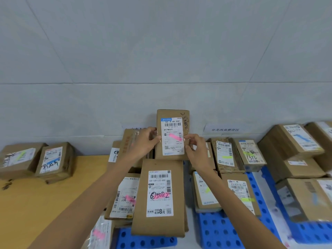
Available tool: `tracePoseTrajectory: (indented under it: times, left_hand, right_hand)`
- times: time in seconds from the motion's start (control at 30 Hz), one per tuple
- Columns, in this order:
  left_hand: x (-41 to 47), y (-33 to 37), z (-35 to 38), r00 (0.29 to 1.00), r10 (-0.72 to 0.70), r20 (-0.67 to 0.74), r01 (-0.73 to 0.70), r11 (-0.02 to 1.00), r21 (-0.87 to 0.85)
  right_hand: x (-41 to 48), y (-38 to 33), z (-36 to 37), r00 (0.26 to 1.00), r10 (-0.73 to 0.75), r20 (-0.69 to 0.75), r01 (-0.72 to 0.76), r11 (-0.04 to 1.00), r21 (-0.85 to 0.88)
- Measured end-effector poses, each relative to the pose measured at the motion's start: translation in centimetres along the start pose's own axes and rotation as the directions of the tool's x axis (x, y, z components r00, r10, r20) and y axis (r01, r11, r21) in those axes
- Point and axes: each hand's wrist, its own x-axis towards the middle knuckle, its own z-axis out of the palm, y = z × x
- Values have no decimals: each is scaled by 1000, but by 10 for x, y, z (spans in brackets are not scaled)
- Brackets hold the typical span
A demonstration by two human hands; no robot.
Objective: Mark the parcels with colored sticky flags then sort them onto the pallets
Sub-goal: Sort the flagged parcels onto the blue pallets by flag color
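Observation:
A small brown parcel (172,115) with a white shipping label stands upright against the wall, held between both hands. A pink sticky flag (175,137) lies across its label. My left hand (144,142) grips the parcel's left edge. My right hand (195,146) pinches its right edge, fingertips by the flag's end. Just below lies a larger flat parcel (161,194) with a black handwritten number and no flag on its label. Left of it a parcel (124,198) carries a pink flag.
Blue perforated pallets (215,229) hold parcels with yellow-green flags (239,193) at centre right, and taller boxes (294,141) stack at far right. Two parcels (52,160) rest on a wooden surface (45,200) at left. Paper signs (222,129) hang on the wall.

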Motion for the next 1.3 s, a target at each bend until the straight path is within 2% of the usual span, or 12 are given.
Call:
tracePoseTrajectory:
  times: [0.2,0.37,0.6,0.77,0.87,0.93,1.07,1.17,1.3]
  left_hand:
    - [3,-10,7,997,-15,82,14,1000,12]
    - [5,-33,18,983,-141,122,134,989,60]
    - [2,-49,17,985,-167,52,163,985,62]
    - [-13,-57,-1,992,-113,-51,115,992,42]
    - [-37,-64,-24,994,-45,-104,45,999,-10]
    - [-58,-75,-44,990,-29,-142,22,998,-53]
    - [-97,-110,-93,960,-107,-260,82,991,-107]
    - [-122,-142,-135,934,-134,-330,124,991,-51]
    - [-142,-195,-188,895,-219,-387,207,976,-75]
  right_hand:
    - [2,11,9,995,77,65,-79,997,27]
    - [6,17,18,962,236,139,-246,968,55]
    - [13,22,15,960,239,148,-231,971,-64]
    - [18,11,12,976,166,141,-148,981,-125]
    - [17,-11,22,989,62,135,-52,996,-74]
    - [12,-36,36,984,-20,179,28,999,-42]
    - [-11,-94,79,925,-172,339,159,985,64]
    - [-34,-122,132,865,-195,463,156,980,122]
    - [-61,-153,212,799,-208,564,148,978,149]
